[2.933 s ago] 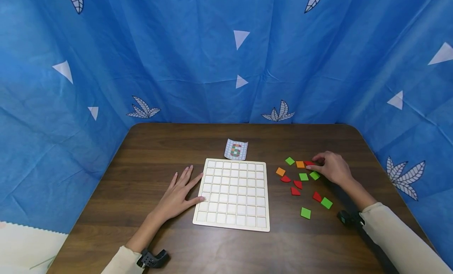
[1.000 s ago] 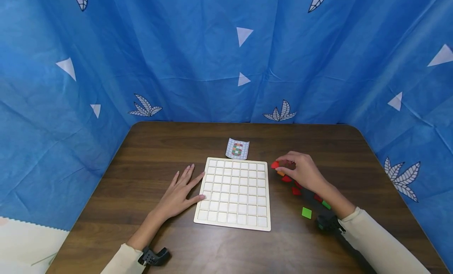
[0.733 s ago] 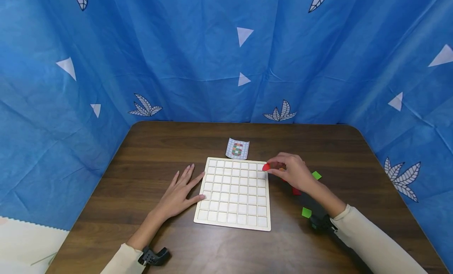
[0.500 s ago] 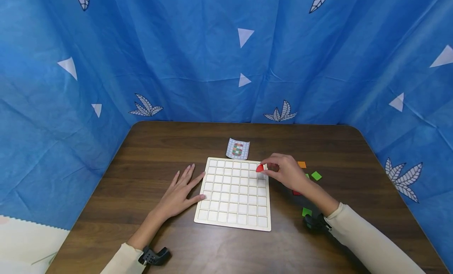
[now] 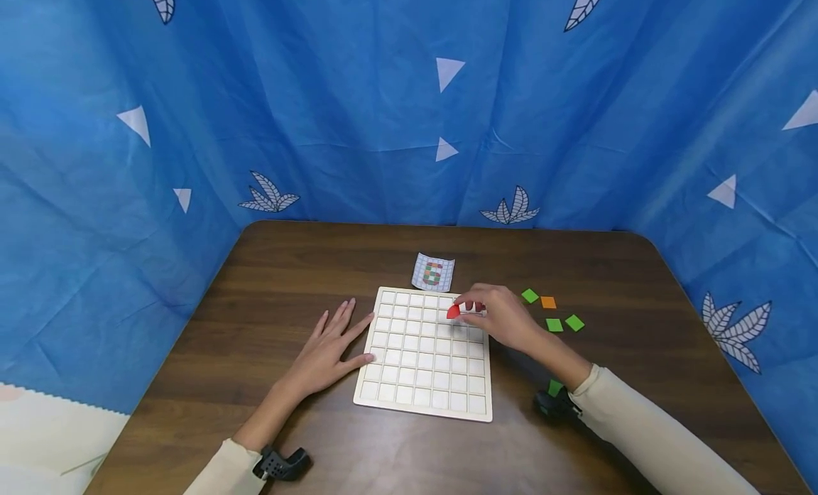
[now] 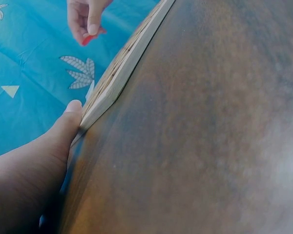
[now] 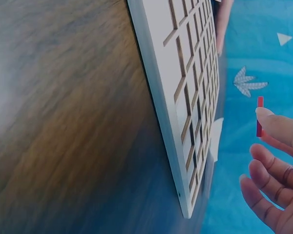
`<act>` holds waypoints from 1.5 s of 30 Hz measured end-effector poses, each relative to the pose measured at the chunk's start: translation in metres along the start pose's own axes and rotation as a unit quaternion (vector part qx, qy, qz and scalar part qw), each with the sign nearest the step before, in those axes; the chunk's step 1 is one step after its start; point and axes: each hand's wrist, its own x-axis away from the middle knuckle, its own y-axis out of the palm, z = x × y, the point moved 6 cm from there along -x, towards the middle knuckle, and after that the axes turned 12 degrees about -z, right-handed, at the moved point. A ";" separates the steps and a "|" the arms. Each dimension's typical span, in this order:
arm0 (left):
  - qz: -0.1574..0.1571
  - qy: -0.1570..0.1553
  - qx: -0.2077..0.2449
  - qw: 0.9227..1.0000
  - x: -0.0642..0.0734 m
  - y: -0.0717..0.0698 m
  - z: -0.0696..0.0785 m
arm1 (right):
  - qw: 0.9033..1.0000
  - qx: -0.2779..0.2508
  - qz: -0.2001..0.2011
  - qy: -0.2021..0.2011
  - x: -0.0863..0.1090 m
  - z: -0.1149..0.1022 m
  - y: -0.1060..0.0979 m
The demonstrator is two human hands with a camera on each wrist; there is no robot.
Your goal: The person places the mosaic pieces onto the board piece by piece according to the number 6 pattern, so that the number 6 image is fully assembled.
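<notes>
My right hand (image 5: 501, 316) pinches a red quarter-round tile (image 5: 453, 312) between thumb and index finger, held above the upper right part of a white grid board (image 5: 409, 360). In the right wrist view the red tile (image 7: 260, 117) shows edge-on, clear of the board (image 7: 158, 63), with the other fingers loosely bent. My left hand (image 5: 329, 349) lies flat with fingers spread, its thumb and index fingertip on the board's left edge. In the left wrist view the left thumb (image 6: 63, 126) touches the board's side. The grid cells that show hold no coloured tiles.
A small printed card (image 5: 433, 272) with a coloured figure lies behind the board. To the right are several green tiles (image 5: 574, 322) and an orange tile (image 5: 548, 302). My right arm hides part of that area. A blue curtain (image 5: 383, 104) hangs behind the wooden table (image 5: 287, 260).
My right hand took up a red tile from the scattered pieces at the right and carried it left over the board. The left hand stays on the board's edge.
</notes>
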 end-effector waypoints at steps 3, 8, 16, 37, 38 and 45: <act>-0.001 -0.001 0.001 1.000 0.000 0.000 0.000 | 1.000 -0.002 -0.008 -0.005 -0.005 -0.005 0.004; -0.002 -0.004 0.001 1.000 0.000 0.001 -0.001 | 1.000 0.000 -0.023 -0.009 -0.014 -0.011 0.010; -0.002 -0.005 -0.002 1.000 0.000 -0.001 -0.001 | 0.999 0.018 -0.031 -0.012 -0.027 -0.016 0.021; -0.013 -0.011 -0.005 1.000 -0.002 0.001 -0.002 | 0.999 0.014 -0.040 -0.034 -0.052 -0.013 0.046; -0.013 -0.011 -0.004 1.000 -0.002 0.001 -0.002 | 0.999 0.016 -0.042 -0.031 -0.053 -0.013 0.047; -0.013 -0.012 -0.001 1.000 -0.001 0.002 -0.003 | 0.999 0.022 -0.044 -0.021 -0.057 -0.014 0.050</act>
